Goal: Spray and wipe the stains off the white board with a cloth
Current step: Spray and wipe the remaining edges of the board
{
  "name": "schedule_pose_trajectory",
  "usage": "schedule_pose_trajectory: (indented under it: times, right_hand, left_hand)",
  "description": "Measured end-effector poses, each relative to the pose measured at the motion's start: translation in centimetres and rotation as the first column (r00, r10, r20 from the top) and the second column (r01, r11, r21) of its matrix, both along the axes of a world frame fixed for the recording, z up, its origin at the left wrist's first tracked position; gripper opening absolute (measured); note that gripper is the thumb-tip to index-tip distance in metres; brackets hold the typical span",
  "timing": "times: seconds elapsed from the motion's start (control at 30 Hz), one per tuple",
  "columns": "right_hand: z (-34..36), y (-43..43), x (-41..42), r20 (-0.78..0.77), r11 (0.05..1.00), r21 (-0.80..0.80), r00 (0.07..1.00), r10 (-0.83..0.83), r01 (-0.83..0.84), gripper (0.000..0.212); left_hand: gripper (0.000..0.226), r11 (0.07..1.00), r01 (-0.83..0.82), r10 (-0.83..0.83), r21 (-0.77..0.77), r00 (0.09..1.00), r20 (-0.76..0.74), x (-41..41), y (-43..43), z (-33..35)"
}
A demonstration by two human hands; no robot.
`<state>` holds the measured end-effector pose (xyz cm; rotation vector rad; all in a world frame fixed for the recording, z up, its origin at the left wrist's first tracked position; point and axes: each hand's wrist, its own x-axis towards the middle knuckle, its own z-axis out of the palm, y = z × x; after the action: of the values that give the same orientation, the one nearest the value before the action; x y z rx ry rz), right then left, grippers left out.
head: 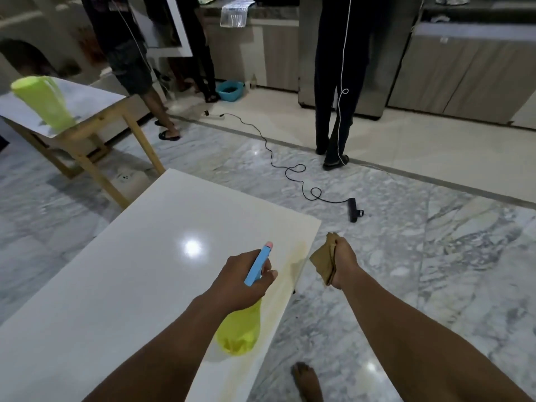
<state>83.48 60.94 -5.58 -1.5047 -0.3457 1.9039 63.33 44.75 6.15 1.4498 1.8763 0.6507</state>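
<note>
A white board point(139, 256) lies flat in front of me, with a yellowish stain point(293, 262) running along its right edge. My left hand point(240, 280) grips a spray bottle point(237, 332) with a yellow-green body and a blue head; its pink nozzle points toward the far right part of the board. My right hand point(343, 262) holds a folded brown cloth point(323, 261) just off the board's right edge, above the floor.
A wooden table point(95, 111) with a second yellow-green bottle point(43, 103) stands at the far left. A black cable and power strip point(352, 210) lie on the marble floor. Three people stand near the cabinets at the back. My bare foot point(307, 381) is beside the board.
</note>
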Motion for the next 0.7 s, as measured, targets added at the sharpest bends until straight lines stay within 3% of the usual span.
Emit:
schedule_pose_trajectory:
  times: [0.13, 0.23, 0.3, 0.37, 0.43, 0.47, 0.5, 0.63, 0.7]
  right_hand:
    - [-2.2, 6.2, -1.1, 0.078, 0.998, -0.054, 0.997, -0.025, 0.029, 0.037]
    - [-1.8, 9.7, -2.6, 0.397, 0.987, 0.109, 0.915, 0.069, -0.121, 0.035]
    - [-2.1, 10.2, -4.7, 0.59, 0.93, 0.23, 0.801, 0.102, -0.288, 0.038]
    - [-4.2, 9.6, -7.1, 0.694, 0.828, 0.236, 0.685, 0.224, -0.509, 0.054]
    - [-6.9, 8.0, -9.1, 0.867, 0.62, 0.047, 0.341, 0.364, -0.783, 0.061]
    - [-8.0, 7.1, -9.7, 0.931, 0.533, -0.043, 0.159, 0.327, -0.845, 0.06]
    - [-8.6, 6.2, -10.0, 0.966, 0.496, -0.09, 0.046, 0.255, -0.864, 0.058]
    - [-8.0, 6.8, -10.0, 1.0, 0.486, -0.009, -0.005, 0.009, -0.874, 0.065]
    - [-8.7, 9.1, -9.9, 1.0, 0.439, -0.02, -0.028, -0.012, -0.898, 0.069]
  left_hand:
    - [0.023, 1.0, -0.026, 0.026, -0.009, 1.0, -0.009, -0.9, 2.7, -0.8]
    - [0.021, 0.997, -0.075, 0.075, -0.028, 0.997, -0.006, -1.9, 4.7, -1.0]
    - [0.023, 0.993, -0.116, 0.116, -0.022, 0.993, -0.004, -2.6, 5.7, -1.5]
    - [0.024, 0.992, -0.127, 0.127, 0.006, 0.992, -0.007, -3.0, 6.2, -2.2]
    - [0.023, 0.992, -0.124, 0.125, 0.031, 0.992, -0.018, -3.2, 6.3, -3.1]
    - [0.022, 0.991, -0.131, 0.132, 0.027, 0.991, -0.018, -3.4, 6.3, -3.4]
    - [0.02, 0.989, -0.147, 0.147, 0.009, 0.989, -0.016, -3.4, 6.3, -3.5]
    - [0.019, 0.979, -0.199, 0.199, -0.04, 0.98, -0.013, -4.1, 6.2, -4.2]
    - [0.019, 0.977, -0.212, 0.212, -0.027, 0.977, -0.008, -4.4, 5.9, -4.5]
